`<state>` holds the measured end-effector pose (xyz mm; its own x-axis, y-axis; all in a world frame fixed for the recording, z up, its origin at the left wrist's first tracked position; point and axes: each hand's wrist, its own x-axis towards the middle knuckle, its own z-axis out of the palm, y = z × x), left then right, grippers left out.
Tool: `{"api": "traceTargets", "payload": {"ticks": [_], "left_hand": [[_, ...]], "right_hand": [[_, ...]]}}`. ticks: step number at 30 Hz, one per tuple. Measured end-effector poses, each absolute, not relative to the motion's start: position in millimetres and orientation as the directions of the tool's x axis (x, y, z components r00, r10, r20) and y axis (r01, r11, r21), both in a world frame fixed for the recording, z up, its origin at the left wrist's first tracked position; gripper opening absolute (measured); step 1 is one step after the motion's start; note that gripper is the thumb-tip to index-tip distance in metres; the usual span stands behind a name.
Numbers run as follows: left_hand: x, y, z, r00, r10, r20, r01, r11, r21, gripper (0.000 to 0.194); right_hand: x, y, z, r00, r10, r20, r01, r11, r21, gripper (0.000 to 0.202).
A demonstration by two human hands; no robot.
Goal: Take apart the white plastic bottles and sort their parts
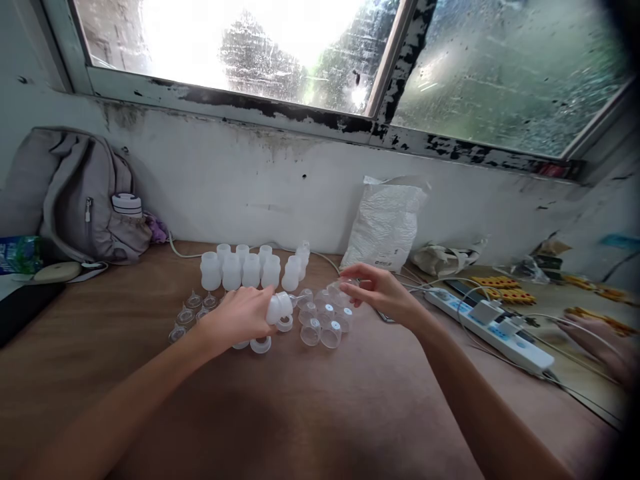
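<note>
A white bottle [280, 307] with a nipple on its end lies sideways in my left hand [243, 313], tip pointing right. My right hand [373, 289] is at the back right of the clear caps [330, 333], fingers curved around or over one at the rear; its fingertips partly hide that cap. White collar rings [261, 345] lie on the table below my left hand. Clear nipples [186, 315] stand in a group to the left, partly covered by my left wrist. Behind them, frosted bottles [231, 272] stand upright in rows.
A grey backpack [75, 193] sits at the back left. Against the wall leans a silvery pouch [383, 223]. To the right lie a white power strip [493, 330] with cables and yellow items [503, 291]. Another person's hand [597, 343] is at the far right.
</note>
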<state>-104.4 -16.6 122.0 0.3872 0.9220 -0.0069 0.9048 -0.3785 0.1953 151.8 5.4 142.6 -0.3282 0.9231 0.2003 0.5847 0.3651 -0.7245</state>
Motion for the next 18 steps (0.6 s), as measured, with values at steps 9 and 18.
{"api": "traceTargets", "payload": {"ticks": [9,18], "left_hand": [[-100.8,-19.2,122.8,0.427,0.898,-0.103,0.903,-0.417,0.105,0.031],[-103.5,-15.9,116.1,0.456,0.888,-0.062,0.888,-0.45,0.09,0.033]], "right_hand": [[188.8,-6.6,74.8,-0.276,0.961,-0.016,0.915,0.257,-0.312,0.02],[184.1,3.0,69.3,-0.251,0.964,0.086,0.898,0.265,-0.35,0.025]]}}
